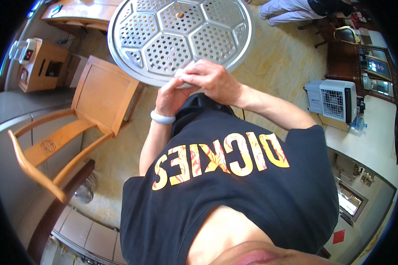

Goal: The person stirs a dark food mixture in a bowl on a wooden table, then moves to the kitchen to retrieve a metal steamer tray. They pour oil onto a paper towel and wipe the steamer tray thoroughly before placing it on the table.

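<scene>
My left hand (173, 97) and my right hand (214, 79) meet in front of my body, fingers closed together around a small whitish piece (179, 72). Its pale edge shows between the fingertips; most of it is covered, and I cannot tell what it is. Directly beyond and partly behind the fingers is a round, perforated metal tray (172, 49) with raised polygon outlines. A small yellowish spot shows near the tray's middle. On my left wrist is a pale bangle (163, 117).
A wooden armchair (102, 89) stands to the left, near a wooden cabinet (43, 68). To the right is an air cooler (335, 99) with a clear water jug (359, 124) beside it. Another person's legs (290, 11) are at the upper right, on the tiled floor (278, 63).
</scene>
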A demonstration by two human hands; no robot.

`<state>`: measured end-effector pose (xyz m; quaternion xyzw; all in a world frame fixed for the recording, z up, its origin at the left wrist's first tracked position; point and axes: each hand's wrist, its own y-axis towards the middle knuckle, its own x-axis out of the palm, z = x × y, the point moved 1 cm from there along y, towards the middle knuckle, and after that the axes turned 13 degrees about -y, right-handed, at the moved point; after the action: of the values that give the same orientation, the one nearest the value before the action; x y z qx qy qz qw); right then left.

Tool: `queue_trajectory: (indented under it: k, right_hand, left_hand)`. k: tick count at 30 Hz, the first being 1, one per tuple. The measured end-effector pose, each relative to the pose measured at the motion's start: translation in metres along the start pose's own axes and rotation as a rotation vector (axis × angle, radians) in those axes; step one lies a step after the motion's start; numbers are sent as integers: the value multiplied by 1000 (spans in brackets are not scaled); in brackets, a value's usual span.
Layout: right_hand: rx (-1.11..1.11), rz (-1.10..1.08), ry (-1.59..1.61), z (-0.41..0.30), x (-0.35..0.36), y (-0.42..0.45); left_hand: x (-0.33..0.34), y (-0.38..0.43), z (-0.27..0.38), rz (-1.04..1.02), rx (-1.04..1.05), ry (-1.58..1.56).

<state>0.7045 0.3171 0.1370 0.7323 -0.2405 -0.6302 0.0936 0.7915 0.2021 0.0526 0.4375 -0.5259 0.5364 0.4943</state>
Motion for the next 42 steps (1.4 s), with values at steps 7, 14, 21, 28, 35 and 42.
queue_trajectory:
  k: [7, 14, 21, 28, 35, 42]
  right_hand:
    - [499, 72, -211, 133, -29, 19]
    - [110, 196, -137, 156, -8, 66]
    - [6, 232, -116, 274, -34, 35]
    - [149, 307, -394, 483, -101, 50]
    - [-97, 205, -89, 506, -98, 45]
    - [194, 456, -455, 715, -106, 128]
  left_hand:
    - [30, 40, 28, -66, -21, 116]
    - [51, 98, 20, -91, -50, 190]
    - [48, 201, -27, -31, -13, 259]
    - [71, 307, -93, -85, -86, 267]
    - [78, 399, -114, 10, -77, 305]
    - [97, 511, -99, -51, -42, 365]
